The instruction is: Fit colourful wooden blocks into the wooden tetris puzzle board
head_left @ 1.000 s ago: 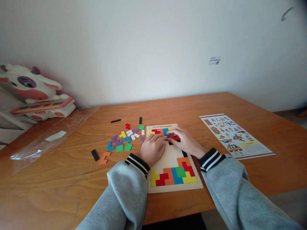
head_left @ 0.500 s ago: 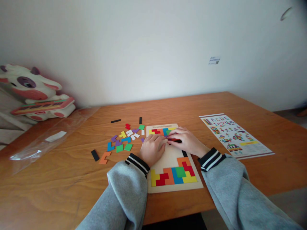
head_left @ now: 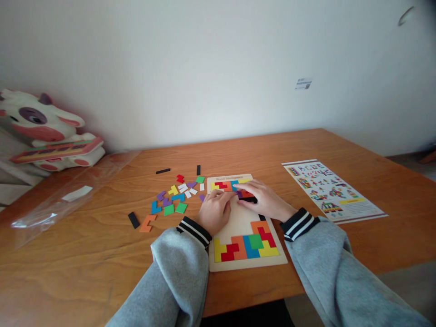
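Observation:
A wooden puzzle board [head_left: 223,227] lies before me, with coloured pieces set along its far and near ends. My left hand [head_left: 214,210] rests over the board's left side, its index finger reaching a purple puzzle piece [head_left: 239,194] and its thumb held apart. From the right, my right hand [head_left: 267,200] arches over the board with thumb and fingers spread. Beneath its palm a black puzzle piece [head_left: 251,200] shows, beside a red one partly covered by the fingers. Another black piece [head_left: 261,217] sits at the board's right edge.
Loose puzzle pieces [head_left: 169,210] of several colours lie left of the board on the wooden table [head_left: 85,263]. A printed sheet [head_left: 334,190] lies to the right. At far left are a clear plastic bag [head_left: 44,218] and a cow toy with a keyboard [head_left: 64,147].
The fingers of my right hand have spread apart and lifted slightly from the spot by the purple piece. My left hand has barely shifted. The whole view has tilted a little.

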`<state>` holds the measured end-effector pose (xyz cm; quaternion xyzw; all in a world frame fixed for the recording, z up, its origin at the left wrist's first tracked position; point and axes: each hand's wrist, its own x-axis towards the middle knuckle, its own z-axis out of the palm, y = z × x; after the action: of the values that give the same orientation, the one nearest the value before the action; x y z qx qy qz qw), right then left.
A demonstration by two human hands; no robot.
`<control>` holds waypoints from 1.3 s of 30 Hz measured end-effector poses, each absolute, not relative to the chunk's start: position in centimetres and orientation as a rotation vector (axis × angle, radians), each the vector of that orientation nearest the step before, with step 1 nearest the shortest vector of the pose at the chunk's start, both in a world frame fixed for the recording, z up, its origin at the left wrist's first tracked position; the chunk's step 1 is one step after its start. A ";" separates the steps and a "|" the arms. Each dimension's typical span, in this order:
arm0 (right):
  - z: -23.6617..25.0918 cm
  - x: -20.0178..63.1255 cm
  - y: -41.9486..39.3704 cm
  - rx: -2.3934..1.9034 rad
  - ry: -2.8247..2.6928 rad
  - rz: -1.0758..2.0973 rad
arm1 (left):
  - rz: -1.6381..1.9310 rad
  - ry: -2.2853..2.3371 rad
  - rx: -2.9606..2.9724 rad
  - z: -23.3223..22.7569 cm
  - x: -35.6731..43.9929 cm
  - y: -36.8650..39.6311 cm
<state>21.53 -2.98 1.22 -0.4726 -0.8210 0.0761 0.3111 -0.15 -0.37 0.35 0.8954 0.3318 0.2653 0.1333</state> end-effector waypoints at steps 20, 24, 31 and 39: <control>1.5 21.1 -3.2 -1.232 -2.057 0.267 | 0.391 2.171 2.342 2.7 -9.1 3.9; 1.5 21.2 -3.2 -1.241 -2.008 0.253 | 0.270 2.149 2.245 3.3 -9.6 4.1; 1.8 21.3 -3.2 -1.254 -1.949 0.195 | 0.459 2.059 2.002 4.0 -10.4 4.7; 1.4 21.5 -3.0 -1.238 -1.945 0.166 | 0.579 1.944 1.891 3.8 -10.7 5.2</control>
<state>21.52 -2.96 1.40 -0.4903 -0.7698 0.0658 0.4033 -10.68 5.16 3.81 0.6705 0.6891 0.2054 0.1831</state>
